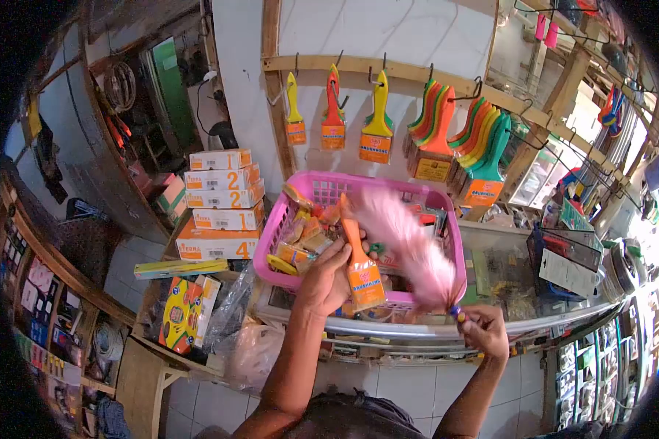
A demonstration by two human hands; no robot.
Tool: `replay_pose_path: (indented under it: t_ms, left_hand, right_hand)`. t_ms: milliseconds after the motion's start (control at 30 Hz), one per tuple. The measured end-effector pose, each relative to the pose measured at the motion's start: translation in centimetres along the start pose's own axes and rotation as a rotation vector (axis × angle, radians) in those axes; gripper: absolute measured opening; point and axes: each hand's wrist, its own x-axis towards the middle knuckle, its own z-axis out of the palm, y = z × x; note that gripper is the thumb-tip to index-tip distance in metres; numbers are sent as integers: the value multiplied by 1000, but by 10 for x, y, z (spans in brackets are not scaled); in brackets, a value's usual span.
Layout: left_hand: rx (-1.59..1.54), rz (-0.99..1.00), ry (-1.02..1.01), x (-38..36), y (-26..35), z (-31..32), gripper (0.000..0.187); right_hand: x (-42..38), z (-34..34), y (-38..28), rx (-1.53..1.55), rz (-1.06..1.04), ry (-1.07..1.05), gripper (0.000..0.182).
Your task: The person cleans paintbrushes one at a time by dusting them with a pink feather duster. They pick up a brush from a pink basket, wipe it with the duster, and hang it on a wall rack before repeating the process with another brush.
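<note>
My left hand (325,280) is closed on an orange-handled paintbrush (363,274), whose packaged bristle end points down toward me. In my right hand (485,331) I grip the handle of a fluffy pink feather duster (411,245). Its plumes are blurred and reach up and left, close to the paintbrush. Both hands are at the front of a pink plastic basket (458,249). Inside the basket lie several packaged paintbrushes (311,238) and other small items, partly hidden behind the duster.
Several paintbrushes (377,117) hang from hooks on a wooden rail (315,64) behind the basket. Stacked orange-and-white boxes (223,208) stand to the left, above a yellow-red box (183,314). The basket rests on a glass counter (490,282); a dark blue basket (564,252) stands right.
</note>
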Motion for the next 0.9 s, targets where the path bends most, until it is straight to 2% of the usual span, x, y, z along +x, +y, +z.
replay_pose_path:
  t_ms: [33,100,167,200,300,333,433,533,600,700,733,833,867,900]
  left_hand:
    - [-164,-80,34,0,-1,-4,34]
    - [-201,-131,-106,-8,9,7,35]
    - [-164,-135,-110,-8,9,6,35]
    - [-148,-104,-45,-5,0,-8,35]
    - [-101,-88,-53,-5,2,0,35]
    - [-94,-81,-41,-9,0,2,35]
    - [-163,-104,-138,-1,3,-2,33]
    - [-126,-115,-33,-1,-2,-11,31]
    - [-112,-132,42,-1,-7,-15,30]
    - [-130,-130,-127,-1,4,-4,29]
    - [-137,-131,-130,-3,6,-1,30]
    - [-78,-81,102,-2,-13,-27,33]
    - [-105,-149,-37,-2,0,-15,33]
    - [263,-25,-136,2,-12,-43,33]
  right_hand:
    - [-3,-12,11,-89,19,-113,33]
    - [2,-18,12,-278,-260,-392,35]
    - [-1,-14,17,-136,-107,-209,38]
    - [-4,-13,19,-62,-22,-116,40]
    - [-1,-12,16,75,108,-65,43]
    - [-2,-18,14,-159,35,-230,40]
    - [-2,-11,13,-188,-209,-399,36]
    - [-8,-5,9,66,70,-96,42]
    - [-16,-16,15,78,150,-102,43]
    - [-16,-5,6,-174,-72,-380,35]
    - [-14,-4,6,-214,-100,-349,31]
    - [-10,5,0,82,64,35,35]
    - [-7,4,4,180,61,35,38]
    - [-9,2,3,105,70,-47,38]
